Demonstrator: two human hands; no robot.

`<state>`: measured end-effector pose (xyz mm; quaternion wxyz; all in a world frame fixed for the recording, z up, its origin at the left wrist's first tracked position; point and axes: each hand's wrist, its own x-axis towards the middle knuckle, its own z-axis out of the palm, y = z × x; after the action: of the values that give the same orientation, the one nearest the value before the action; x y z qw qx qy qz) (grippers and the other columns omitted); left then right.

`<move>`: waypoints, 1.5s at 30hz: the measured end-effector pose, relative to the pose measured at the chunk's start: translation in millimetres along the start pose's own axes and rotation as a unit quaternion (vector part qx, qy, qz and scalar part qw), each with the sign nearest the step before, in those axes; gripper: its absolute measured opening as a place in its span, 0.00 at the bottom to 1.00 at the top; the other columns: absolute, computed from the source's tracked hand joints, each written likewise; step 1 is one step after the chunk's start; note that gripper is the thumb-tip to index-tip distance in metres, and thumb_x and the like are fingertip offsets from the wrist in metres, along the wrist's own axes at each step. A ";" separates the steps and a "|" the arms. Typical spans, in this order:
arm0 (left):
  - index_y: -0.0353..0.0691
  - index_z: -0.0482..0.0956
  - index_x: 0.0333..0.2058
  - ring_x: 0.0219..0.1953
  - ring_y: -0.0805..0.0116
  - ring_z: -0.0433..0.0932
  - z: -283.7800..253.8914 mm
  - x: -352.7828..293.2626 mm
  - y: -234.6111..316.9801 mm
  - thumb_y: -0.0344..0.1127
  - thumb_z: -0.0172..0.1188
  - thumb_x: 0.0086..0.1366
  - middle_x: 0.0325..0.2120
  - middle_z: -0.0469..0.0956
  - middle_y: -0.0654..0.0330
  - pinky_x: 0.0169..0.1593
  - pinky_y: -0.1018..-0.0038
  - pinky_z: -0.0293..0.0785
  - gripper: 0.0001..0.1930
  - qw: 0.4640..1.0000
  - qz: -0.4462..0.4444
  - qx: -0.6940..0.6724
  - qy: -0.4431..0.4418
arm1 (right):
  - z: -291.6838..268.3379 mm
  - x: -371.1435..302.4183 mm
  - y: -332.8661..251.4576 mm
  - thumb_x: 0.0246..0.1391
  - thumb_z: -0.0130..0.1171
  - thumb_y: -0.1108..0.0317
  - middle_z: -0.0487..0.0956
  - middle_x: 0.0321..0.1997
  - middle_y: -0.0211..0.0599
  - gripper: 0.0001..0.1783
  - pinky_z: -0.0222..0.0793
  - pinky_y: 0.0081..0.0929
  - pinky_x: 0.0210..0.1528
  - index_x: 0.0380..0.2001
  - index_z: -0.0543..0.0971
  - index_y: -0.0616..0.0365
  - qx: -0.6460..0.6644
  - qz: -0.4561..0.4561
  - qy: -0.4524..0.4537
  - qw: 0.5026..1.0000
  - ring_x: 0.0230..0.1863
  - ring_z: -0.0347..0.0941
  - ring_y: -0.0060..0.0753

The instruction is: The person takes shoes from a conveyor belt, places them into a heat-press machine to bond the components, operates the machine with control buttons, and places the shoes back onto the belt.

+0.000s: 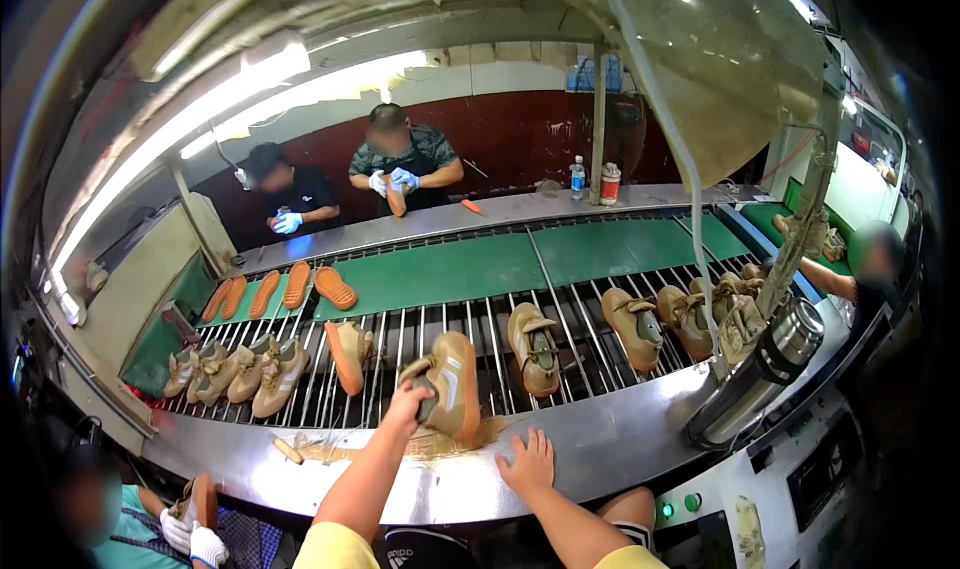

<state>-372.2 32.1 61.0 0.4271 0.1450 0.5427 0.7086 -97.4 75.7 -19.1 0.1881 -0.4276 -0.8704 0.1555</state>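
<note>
My left hand (408, 406) is closed on a tan sneaker (452, 381) with a white side stripe and an orange-brown sole, gripping it near its opening. The shoe is held tilted over the near edge of the roller conveyor. My right hand (528, 461) lies flat, fingers spread, on the metal ledge (610, 434) in front of the conveyor. Beside the held shoe, another sneaker (347, 357) lies on its side on the rollers, sole showing. To the right a single tan sneaker (533, 349) stands upright on the bars.
Several sneakers (280, 377) stand at the left, more (632, 329) at the right. Loose orange soles (335, 288) lie on a green belt (450, 271). A steel thermos (760, 369) leans at the right ledge. Co-workers (405, 164) handle pieces across the line; another person (120, 519) sits lower left.
</note>
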 end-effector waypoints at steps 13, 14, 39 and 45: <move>0.31 0.72 0.49 0.55 0.46 0.68 43.6 126.8 -56.7 0.40 0.65 0.47 0.51 0.71 0.43 0.58 0.63 0.64 0.30 0.882 0.229 0.385 0.149 | -1.9 17.6 -26.3 0.47 0.59 0.48 0.62 0.62 0.53 0.33 0.43 0.51 0.67 0.54 0.69 0.53 -0.058 0.016 -0.016 0.998 0.67 0.51 0.55; 0.31 0.71 0.50 0.55 0.47 0.68 32.4 121.3 -59.8 0.41 0.66 0.48 0.51 0.70 0.43 0.59 0.62 0.63 0.31 0.893 0.221 0.360 0.152 | -3.2 17.8 -28.8 0.47 0.59 0.49 0.62 0.62 0.53 0.33 0.43 0.51 0.67 0.54 0.69 0.53 -0.056 0.018 -0.018 0.998 0.67 0.52 0.55; 0.42 0.68 0.56 0.41 0.55 0.78 -166.6 54.8 113.9 0.32 0.64 0.53 0.43 0.76 0.56 0.43 0.60 0.77 0.29 0.973 0.024 0.072 0.217 | -0.8 12.0 -38.7 0.45 0.60 0.53 0.64 0.61 0.53 0.30 0.45 0.51 0.67 0.52 0.71 0.52 -0.035 0.020 0.019 0.999 0.66 0.53 0.55; 0.40 0.59 0.62 0.55 0.46 0.70 -214.4 -106.7 63.1 0.35 0.61 0.51 0.55 0.69 0.49 0.54 0.46 0.71 0.37 0.993 0.012 -0.113 0.043 | 4.8 8.5 -45.3 0.46 0.60 0.55 0.68 0.58 0.51 0.26 0.49 0.49 0.65 0.48 0.74 0.54 -0.007 -0.009 0.089 0.996 0.63 0.58 0.54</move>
<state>-480.5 -190.5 65.8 0.4084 0.0722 0.4752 0.7760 -135.4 55.5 -2.2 0.2632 -0.4334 -0.8550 0.1085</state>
